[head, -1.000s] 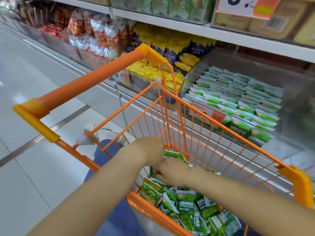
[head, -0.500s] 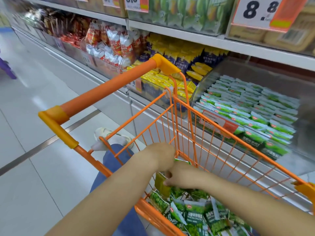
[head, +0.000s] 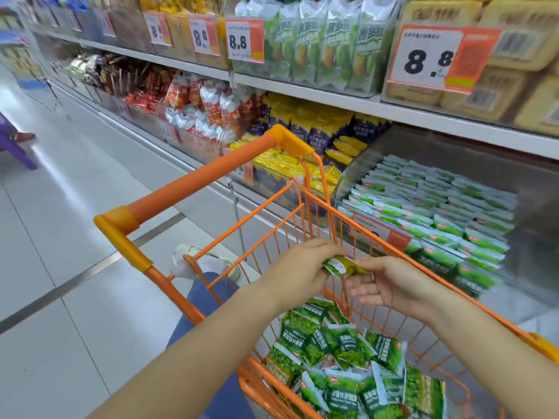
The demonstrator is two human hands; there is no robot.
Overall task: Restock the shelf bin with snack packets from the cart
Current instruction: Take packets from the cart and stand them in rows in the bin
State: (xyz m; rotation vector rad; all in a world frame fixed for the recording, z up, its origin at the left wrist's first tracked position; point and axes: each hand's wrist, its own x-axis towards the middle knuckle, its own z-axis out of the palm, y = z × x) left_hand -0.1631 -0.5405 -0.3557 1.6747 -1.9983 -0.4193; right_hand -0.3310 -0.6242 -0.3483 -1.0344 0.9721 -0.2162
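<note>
**A:** What have I got in hand right now?

**B:** 1 green snack packet, held above the orange cart. My left hand pinches its left end, fingers curled over the top edge. My right hand sits palm up just beside the packet's right end, fingers loose and fairly straight; I can't tell if the fingertips touch it.

**A:** How do you expect it to handle?

**B:** Light, I'd judge, since a pinch at 1 end carries it. Soft film, probably slick, with loose contents inside, so it will flex and sag rather than stay flat. Squeezing the middle could crush what's inside.

**A:** So where do I grip?

**B:** At the flat sealed edge, or lightly across both long sides. The seam gives the firmest hold.

**A:** And where does it go?

**B:** Into the shelf bin to the right, beyond the cart's far rail, where matching green packets lie in overlapping rows. More packets in the cart lie in a loose heap below my hands, so plenty is left to move.
</note>
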